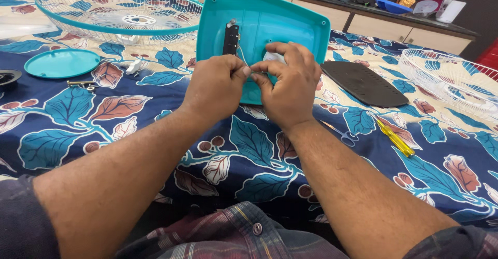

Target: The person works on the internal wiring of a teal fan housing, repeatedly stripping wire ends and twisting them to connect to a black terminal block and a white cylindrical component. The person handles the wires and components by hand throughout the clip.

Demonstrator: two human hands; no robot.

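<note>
A teal plastic fan base shell (280,23) lies open side up on the leaf-patterned bedsheet, with a black switch block (231,38) fixed inside it. My left hand (215,87) and my right hand (290,85) meet over the shell's near edge. Both pinch a thin white wire (241,56) that runs from the switch block. A small white part (273,56) shows just behind my right fingers, mostly hidden.
A teal-rimmed fan grille (119,10) lies at the far left, a white grille (456,80) at the right. A round teal cap (62,63), loose screws (82,84), a black plate (363,82) and a yellow screwdriver (395,138) lie on the sheet (249,150).
</note>
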